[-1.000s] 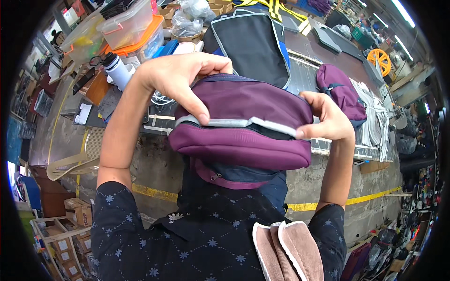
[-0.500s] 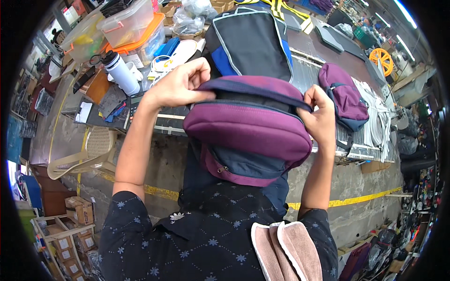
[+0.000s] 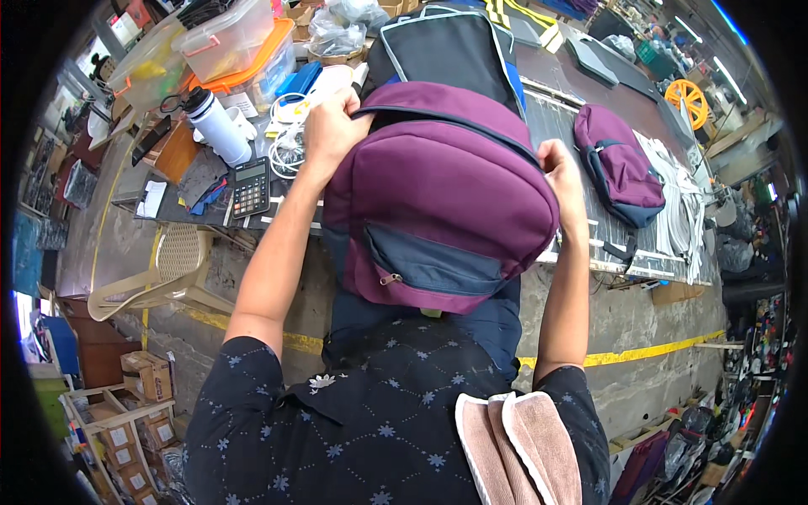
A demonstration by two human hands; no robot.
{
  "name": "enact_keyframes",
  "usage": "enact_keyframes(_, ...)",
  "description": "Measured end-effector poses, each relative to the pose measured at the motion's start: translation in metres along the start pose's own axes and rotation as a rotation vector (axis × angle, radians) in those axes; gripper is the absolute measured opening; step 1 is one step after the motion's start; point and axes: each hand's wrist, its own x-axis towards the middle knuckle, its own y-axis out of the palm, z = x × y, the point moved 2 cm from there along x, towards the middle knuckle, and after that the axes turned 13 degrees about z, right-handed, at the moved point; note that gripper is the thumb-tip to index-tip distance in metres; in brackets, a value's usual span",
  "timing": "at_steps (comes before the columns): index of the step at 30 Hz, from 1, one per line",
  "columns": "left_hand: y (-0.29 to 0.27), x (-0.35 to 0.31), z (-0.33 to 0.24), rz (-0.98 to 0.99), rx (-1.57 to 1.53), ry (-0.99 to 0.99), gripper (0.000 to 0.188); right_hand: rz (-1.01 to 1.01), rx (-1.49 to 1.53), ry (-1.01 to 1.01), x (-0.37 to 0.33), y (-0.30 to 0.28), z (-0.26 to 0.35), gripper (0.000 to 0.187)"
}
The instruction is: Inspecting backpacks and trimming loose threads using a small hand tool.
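A purple and navy backpack (image 3: 446, 181) stands upright before me at the table's front edge, its top zipper partly open in a narrow gap. My left hand (image 3: 334, 130) pinches the upper left edge of the opening. At the opening's right end, my right hand (image 3: 562, 181) has its fingers curled on the zipper edge; what exactly they pinch is hidden. The front pocket, navy with a purple lower part, shows its zipper pull low on the left. Just behind stands a black bag with grey piping (image 3: 442, 55). A smaller purple and navy backpack (image 3: 619, 164) lies to the right.
On the table's left are a calculator (image 3: 252, 187), a white bottle (image 3: 217, 126), a coiled white cable (image 3: 288, 143) and plastic boxes (image 3: 227, 55). White strips (image 3: 673, 202) hang over the right edge. A beige plastic chair (image 3: 168, 261) stands at the left.
The backpack has tipped more upright, so its front panel shows more. Its opening has narrowed. My left hand has moved up and closer to the bag, uncovering the calculator.
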Motion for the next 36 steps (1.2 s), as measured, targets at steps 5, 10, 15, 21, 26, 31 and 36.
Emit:
enact_keyframes(5, 0.018, -0.021, 0.037, 0.279, -0.271, 0.023, 0.022, -0.099, -0.308, 0.205, -0.015, 0.006, -0.036, 0.017)
enact_keyframes(10, -0.009, -0.013, -0.045, -0.133, 0.087, 0.39, 0.022, -0.376, -0.701, -0.211, -0.015, -0.008, -0.076, 0.029)
enact_keyframes(15, 0.014, 0.043, 0.005, 0.319, -0.15, 0.05, 0.031, -0.059, 0.458, -0.012, 0.051, -0.048, -0.065, 0.033)
enact_keyframes(21, 0.039, 0.009, 0.059, 0.334, -0.279, -0.15, 0.045, -0.115, 0.297, 0.54, 0.009, -0.06, -0.075, 0.066)
enact_keyframes(26, 0.077, -0.037, 0.059, 0.154, 0.025, -0.075, 0.057, -0.108, 0.233, 0.594, -0.05, -0.011, -0.1, 0.064)
enact_keyframes(31, 0.085, -0.036, 0.067, 0.235, -0.193, -0.223, 0.047, -0.256, 0.453, 0.243, -0.056, 0.024, -0.095, 0.041)
enact_keyframes(36, 0.079, -0.016, 0.072, 0.118, -0.925, -0.266, 0.043, -0.309, 0.24, 0.111, -0.026, 0.009, -0.075, 0.038)
